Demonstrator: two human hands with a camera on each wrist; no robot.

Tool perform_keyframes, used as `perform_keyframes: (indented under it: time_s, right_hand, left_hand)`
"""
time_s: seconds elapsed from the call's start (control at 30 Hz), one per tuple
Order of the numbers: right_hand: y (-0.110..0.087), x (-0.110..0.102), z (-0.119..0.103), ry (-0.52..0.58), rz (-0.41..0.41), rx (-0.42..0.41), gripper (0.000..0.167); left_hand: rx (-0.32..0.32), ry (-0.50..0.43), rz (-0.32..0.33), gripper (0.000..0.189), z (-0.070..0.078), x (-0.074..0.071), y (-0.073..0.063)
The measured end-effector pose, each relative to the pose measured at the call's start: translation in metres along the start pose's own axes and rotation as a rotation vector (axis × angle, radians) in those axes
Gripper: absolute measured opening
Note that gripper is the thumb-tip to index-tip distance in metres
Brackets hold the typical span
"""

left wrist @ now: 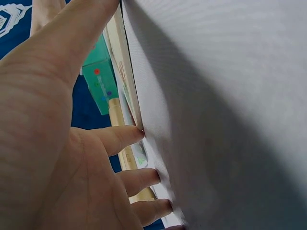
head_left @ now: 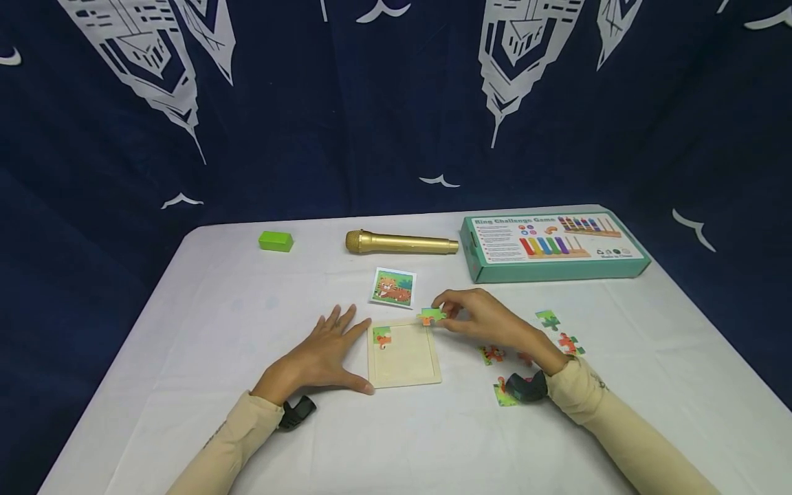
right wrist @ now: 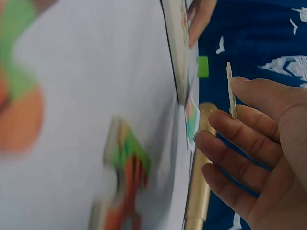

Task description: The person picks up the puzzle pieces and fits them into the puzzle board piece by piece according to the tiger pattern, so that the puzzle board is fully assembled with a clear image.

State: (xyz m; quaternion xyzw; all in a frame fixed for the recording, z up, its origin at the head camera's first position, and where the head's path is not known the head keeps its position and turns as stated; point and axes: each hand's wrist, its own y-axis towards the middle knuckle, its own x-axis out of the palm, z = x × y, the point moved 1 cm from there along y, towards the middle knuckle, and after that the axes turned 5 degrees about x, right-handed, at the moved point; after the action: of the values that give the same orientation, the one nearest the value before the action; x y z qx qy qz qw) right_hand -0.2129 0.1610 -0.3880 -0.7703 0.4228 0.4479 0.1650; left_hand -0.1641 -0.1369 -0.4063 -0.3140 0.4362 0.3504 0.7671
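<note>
My right hand [head_left: 489, 320] pinches a green and orange jigsaw piece [head_left: 429, 314] between thumb and fingertips, above the top right corner of a pale wooden puzzle tray [head_left: 405, 368]. In the right wrist view that piece [right wrist: 230, 91] shows edge-on, the other fingers loosely bent. One puzzle piece [head_left: 381, 336] lies in the tray's top left corner. My left hand [head_left: 322, 357] rests at the tray's left side with fingers spread, thumb by the lower corner and index finger at the upper one. A tiger picture card [head_left: 394, 287] lies just behind the tray.
Several loose jigsaw pieces [head_left: 548, 319] lie right of the tray, some partly hidden under my right forearm. Farther back are a green block [head_left: 276, 240], a gold microphone [head_left: 405, 243] and a teal game box [head_left: 557, 271]. A dark blue cloth [head_left: 346, 137] hangs behind the table.
</note>
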Motion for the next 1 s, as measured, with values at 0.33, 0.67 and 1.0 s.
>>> perform_keyframes:
  time_s: [0.33,0.67,1.0]
  right_hand:
    - [0.013,0.017,-0.013,-0.004,-0.064,-0.011,0.027]
    - [0.019,0.026,-0.017,-0.005,-0.098,-0.011,0.027]
    - [0.027,0.033,-0.021,0.003,-0.093,-0.050,0.025]
  left_hand:
    - [0.017,0.003,-0.001,0.116,0.000,0.000,0.000]
    - [0.012,0.008,-0.006,0.117,0.000,0.000,0.001]
    - [0.017,0.014,-0.006,0.117,-0.001,-0.001,0.000]
